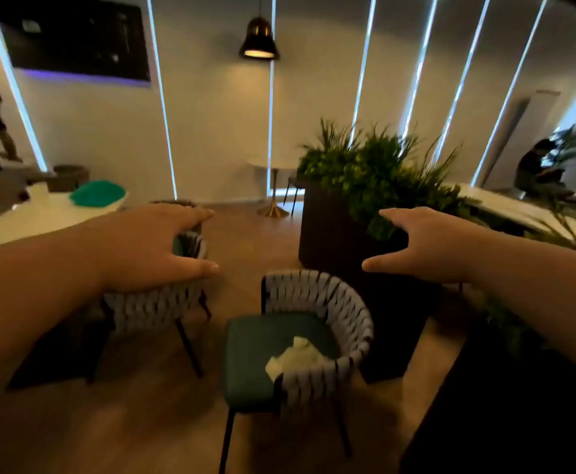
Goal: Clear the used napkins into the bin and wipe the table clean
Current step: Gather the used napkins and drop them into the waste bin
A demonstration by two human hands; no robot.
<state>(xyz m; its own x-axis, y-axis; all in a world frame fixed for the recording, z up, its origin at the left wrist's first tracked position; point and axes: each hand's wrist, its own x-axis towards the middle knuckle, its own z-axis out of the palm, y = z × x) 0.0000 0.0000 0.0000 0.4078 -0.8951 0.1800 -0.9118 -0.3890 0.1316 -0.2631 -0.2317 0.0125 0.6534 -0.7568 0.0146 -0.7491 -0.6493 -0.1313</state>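
- Both are spread and empty: the left hand (153,248) hovers over a farther chair, the right hand (427,244) before the dark planter (331,234)
- The crumpled napkin (297,357) lies on the near chair (317,292), on its green seat against the woven back
- Best to lower one hand and gather the whole wad at once, so no scrap falls to the wooden floor (143,405); no bin is in view
- At left a white worktop (40,217) carries a green cloth (98,194), probably for wiping

napkin (297,358) | pale, crumpled | on green chair seat (256,357), against woven backrest
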